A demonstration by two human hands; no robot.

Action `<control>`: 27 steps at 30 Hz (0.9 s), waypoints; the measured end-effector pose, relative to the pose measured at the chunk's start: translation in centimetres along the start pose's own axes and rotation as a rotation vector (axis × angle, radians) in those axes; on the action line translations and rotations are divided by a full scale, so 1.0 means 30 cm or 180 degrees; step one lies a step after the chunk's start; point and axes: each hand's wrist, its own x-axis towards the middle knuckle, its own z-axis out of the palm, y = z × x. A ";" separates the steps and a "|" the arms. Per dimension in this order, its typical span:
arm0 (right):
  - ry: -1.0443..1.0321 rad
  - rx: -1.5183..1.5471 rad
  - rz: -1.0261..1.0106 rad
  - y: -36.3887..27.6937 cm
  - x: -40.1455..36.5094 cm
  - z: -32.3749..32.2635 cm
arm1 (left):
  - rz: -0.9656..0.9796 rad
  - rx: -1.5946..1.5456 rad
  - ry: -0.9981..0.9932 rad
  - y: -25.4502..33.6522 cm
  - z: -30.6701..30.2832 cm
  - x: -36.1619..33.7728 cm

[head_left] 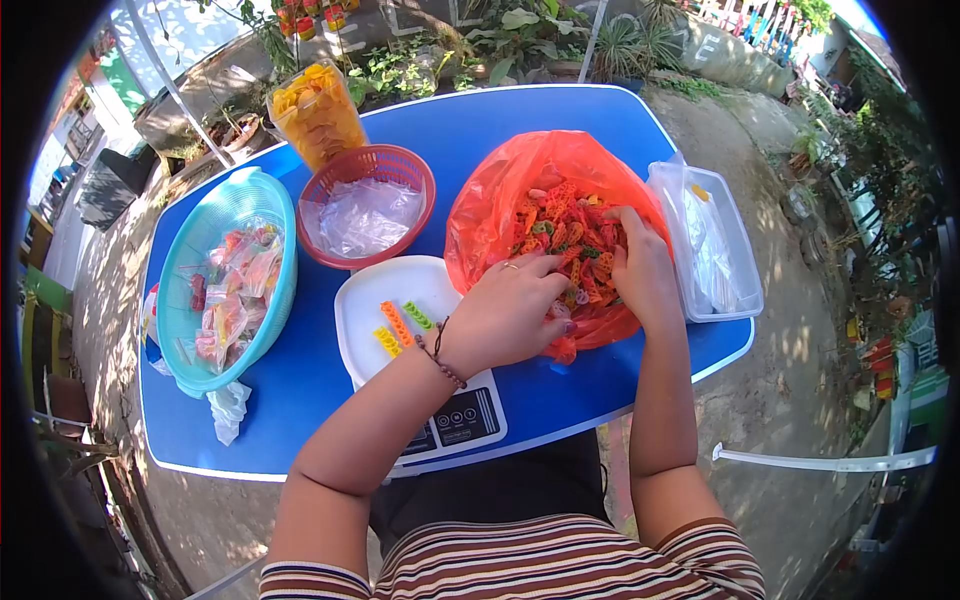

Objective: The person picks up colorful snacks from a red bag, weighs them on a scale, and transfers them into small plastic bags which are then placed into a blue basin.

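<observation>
Both hands are in an orange-red plastic bag [490,190] filled with loose, colourful wheel-patterned snack pieces [570,225], mostly orange with some green. My left hand [508,312] reaches over the near left side of the pile, fingers bent and apart, their tips partly hidden. On the right side of the heap, my right hand [645,268] has its thumb and fingers spread around snack pieces. A white digital kitchen scale [365,290] stands under my left forearm. Yellow, orange and green snack pieces [397,322] lie on its platform.
Left stands a turquoise basket [285,290] of small filled packets. A red basket [430,205] holds clear plastic bags [365,215]. Behind it is a container of yellow chips [320,115]. A clear tub [745,290] with plastic bags borders the snack bag on the blue table [440,125].
</observation>
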 end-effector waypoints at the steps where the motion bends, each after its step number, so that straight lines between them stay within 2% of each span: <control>1: 0.0095 -0.0014 -0.0073 -0.008 -0.002 0.012 | 0.0004 0.0186 0.0107 -0.007 0.018 -0.003; 5: 0.0450 -0.0553 -0.0546 0.041 -0.022 0.039 | 0.0063 0.0327 0.0288 0.012 0.054 0.008; 8: 0.0773 -0.0775 -0.0579 0.025 -0.011 0.073 | 0.0033 0.0419 0.0290 0.010 0.042 -0.002; 11: 0.0655 -0.1286 -0.0617 0.039 -0.016 0.088 | 0.0014 0.0419 0.0335 0.009 0.043 -0.018; 17: 0.0343 -0.0243 -0.0326 0.027 -0.040 0.057 | 0.0074 0.0240 0.0458 0.019 -0.007 -0.079; 20: 0.0526 -0.0079 -0.0309 -0.004 -0.050 0.064 | 0.0159 0.0202 0.0594 0.008 -0.028 -0.106; 23: 0.0930 -0.0282 -0.0109 -0.050 -0.045 0.072 | 0.0151 0.0110 0.0684 0.003 -0.031 -0.130; 27: 0.0894 -0.0783 -0.0356 -0.041 -0.035 0.109 | 0.0147 0.0097 0.0638 -0.011 -0.018 -0.135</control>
